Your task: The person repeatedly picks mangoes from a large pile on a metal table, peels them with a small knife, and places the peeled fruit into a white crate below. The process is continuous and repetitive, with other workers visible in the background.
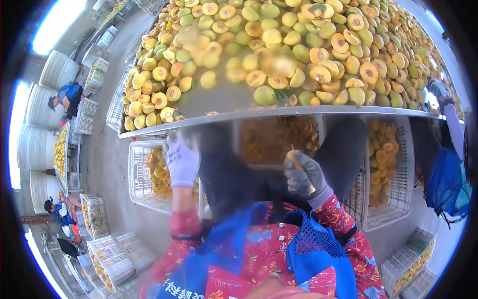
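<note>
Halved yellow stone fruit, peaches by their look [368, 72], lie heaped with whole ones on the metal table [214, 102] before me. My left hand [181, 159], in a pale glove, is at the table's front edge, above a white basket of fruit halves. Its fingertips are blurred, and whether they hold anything does not show. Closer to my lap, my right hand [304, 174] wears a grey-coated glove. Its fingers are closed round a slim tool with a wooden handle [311, 190]; the tool's working end is hard to make out.
Below the table edge stand a left white basket [142, 174], a right white basket [403, 184] with fruit halves, and a middle container holding brownish bits [264, 139]. A co-worker's gloved hand [438, 88] is at the far right. More crates [112, 259] and people are at left.
</note>
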{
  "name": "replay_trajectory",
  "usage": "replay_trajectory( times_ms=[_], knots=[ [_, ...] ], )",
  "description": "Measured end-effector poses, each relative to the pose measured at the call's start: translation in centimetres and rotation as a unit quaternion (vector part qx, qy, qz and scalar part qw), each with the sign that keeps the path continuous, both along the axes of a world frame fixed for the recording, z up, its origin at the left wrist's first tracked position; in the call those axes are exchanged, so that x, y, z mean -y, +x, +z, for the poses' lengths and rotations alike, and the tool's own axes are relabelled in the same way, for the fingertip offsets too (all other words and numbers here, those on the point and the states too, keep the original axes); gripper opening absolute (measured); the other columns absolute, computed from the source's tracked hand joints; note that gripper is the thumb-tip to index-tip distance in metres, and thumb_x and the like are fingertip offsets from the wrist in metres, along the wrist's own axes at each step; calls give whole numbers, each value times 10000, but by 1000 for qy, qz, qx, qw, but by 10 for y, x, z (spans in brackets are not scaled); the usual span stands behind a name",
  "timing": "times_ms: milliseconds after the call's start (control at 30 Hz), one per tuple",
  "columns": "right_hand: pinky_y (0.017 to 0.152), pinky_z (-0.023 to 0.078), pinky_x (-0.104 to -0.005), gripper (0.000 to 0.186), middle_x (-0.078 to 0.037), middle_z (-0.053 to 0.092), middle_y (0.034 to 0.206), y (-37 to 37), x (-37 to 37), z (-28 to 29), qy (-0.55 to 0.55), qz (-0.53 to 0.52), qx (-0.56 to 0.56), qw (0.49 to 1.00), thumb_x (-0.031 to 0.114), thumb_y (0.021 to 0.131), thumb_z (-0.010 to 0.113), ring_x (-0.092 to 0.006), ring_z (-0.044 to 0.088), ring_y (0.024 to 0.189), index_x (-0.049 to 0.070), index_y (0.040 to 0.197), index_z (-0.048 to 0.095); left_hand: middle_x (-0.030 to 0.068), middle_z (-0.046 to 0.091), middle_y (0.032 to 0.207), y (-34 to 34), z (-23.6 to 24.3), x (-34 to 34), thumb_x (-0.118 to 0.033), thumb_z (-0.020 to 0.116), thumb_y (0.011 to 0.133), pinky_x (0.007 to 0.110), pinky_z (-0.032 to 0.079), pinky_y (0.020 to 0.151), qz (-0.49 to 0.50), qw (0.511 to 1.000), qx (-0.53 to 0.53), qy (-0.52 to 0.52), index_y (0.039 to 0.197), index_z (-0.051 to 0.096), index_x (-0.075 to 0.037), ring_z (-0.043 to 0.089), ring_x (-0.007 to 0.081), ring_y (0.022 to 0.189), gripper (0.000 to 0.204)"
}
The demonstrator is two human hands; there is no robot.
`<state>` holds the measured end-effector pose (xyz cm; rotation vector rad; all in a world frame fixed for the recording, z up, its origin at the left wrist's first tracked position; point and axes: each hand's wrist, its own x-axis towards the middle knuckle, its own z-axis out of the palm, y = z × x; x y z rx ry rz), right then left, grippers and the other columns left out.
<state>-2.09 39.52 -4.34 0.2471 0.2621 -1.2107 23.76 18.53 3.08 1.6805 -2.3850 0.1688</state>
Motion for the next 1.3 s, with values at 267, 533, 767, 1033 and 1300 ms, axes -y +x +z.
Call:
replay_trajectory(
  times_ms=[267, 533, 767, 1033, 1300],
  knots=[
    [374, 323, -253, 346, -4, 481, 614, 1, -3, 17, 60, 12, -187, 980, 411, 1045, 550, -110, 431, 435, 75, 976, 596, 241, 621, 1290, -190, -36, 58, -453, 664, 899, 430, 472, 1039, -203, 952, -82, 212, 1354, 526, -4, 595, 376, 1226, 653],
    [428, 413, -295, 273, -36, 570, 645, -11, 4, 79, -22, -19, -523, 852, 302, 1031, 586, -140, 522, 465, 42, 949, 565, 179, 651, 1152, -143, -33, 49, -150, 893, 652, 427, 535, 904, -388, 776, -425, 257, 1216, 590, 3, 633, 352, 1066, 657],
    [504, 459, -500, 253, -239, 634, 710, 4, 23, 90, -184, -96, -892, 402, 130, 963, 615, -442, 627, 592, -5, 1140, 495, 141, 635, 1234, -108, -24, -20, -125, 815, 771, 394, 548, 927, -382, 772, -402, 311, 1317, 547, -9, 646, 292, 1094, 620],
    [478, 436, -512, 288, -249, 600, 637, 24, 13, 76, -172, -66, -886, 425, 149, 971, 620, -430, 626, 557, -37, 1138, 476, 134, 684, 1129, -104, -16, -52, -58, 778, 854, 372, 584, 847, -318, 778, -448, 306, 1393, 485, -20, 695, 232, 993, 615],
    [543, 472, -408, 334, -193, 622, 765, 42, 11, 55, -227, -44, -955, 185, 136, 997, 559, -316, 641, 624, -88, 1241, 523, 124, 640, 1233, -100, -31, -83, -61, 646, 962, 340, 531, 960, -237, 680, -578, 384, 1348, 534, 11, 634, 196, 1087, 409]
  ],
)
